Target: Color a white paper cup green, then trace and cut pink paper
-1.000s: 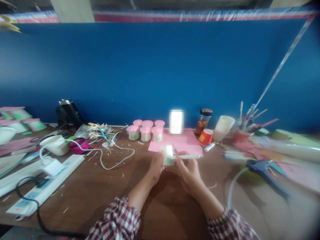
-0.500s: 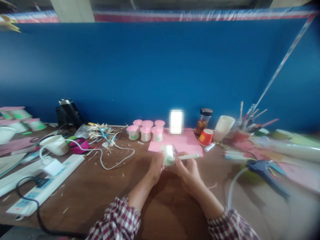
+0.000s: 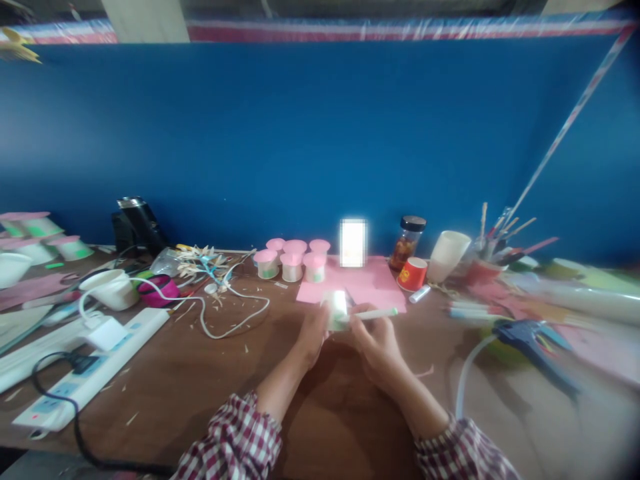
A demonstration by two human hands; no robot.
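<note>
My left hand (image 3: 314, 333) is closed around the left side of a small white paper cup (image 3: 337, 308) with pale green on its side. In my right hand (image 3: 376, 340) is a marker pen (image 3: 381, 313), white with a light green end, pinched between thumb and fingers. The pen's other end points at the cup; whether its tip touches is too blurred to tell. Just beyond the hands lies a sheet of pink paper (image 3: 370, 283). Several white cups with pink paper tops (image 3: 315, 268) stand together to the left of that sheet.
A power strip (image 3: 100, 373) with plugged-in cords lies left. A white mug (image 3: 113, 291) and a pink roll (image 3: 159, 291) are behind it. At right are a red paper cup (image 3: 413, 275), a dark-lidded jar (image 3: 407, 243), a white cup (image 3: 449, 257) and a glue gun (image 3: 535, 347).
Almost nothing differs. Both hands, the cup and the marker pen stay in nearly the same place.
</note>
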